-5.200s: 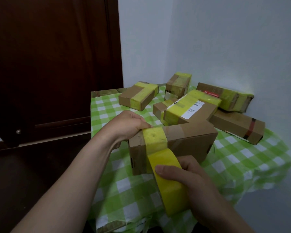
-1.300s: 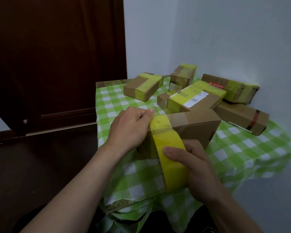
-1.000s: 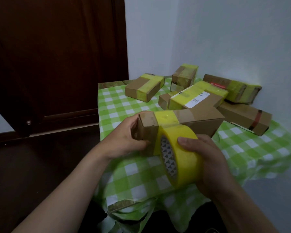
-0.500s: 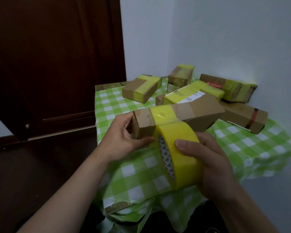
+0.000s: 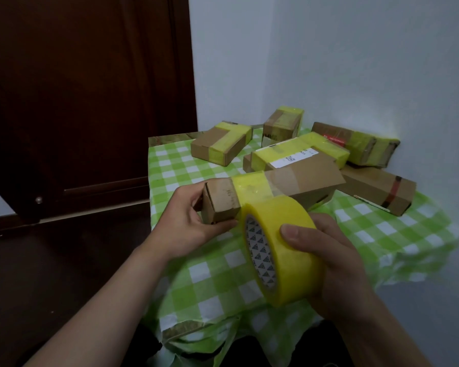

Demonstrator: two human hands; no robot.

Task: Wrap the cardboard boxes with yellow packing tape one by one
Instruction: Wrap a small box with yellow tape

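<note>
Gripping box (image 5: 289, 186) end left hand (image 5: 188, 226); right hand (image 5: 326, 263) holding tape roll (image 5: 284, 250).

- Domestic room, a corner of a home, by the look of it.
- Small table (image 5: 170, 135) draped in a thin green-and-white checked plastic tablecloth (image 5: 196, 274), pushed into the corner.
- Plain white painted walls (image 5: 355, 62) meet behind the table.
- Dark brown panelled wooden door (image 5: 90, 88) left of the table; dark floor (image 5: 64, 274) below.
- Small brown cardboard boxes banded with yellow tape (image 5: 220, 147) lie loose on the table's far side.
</note>
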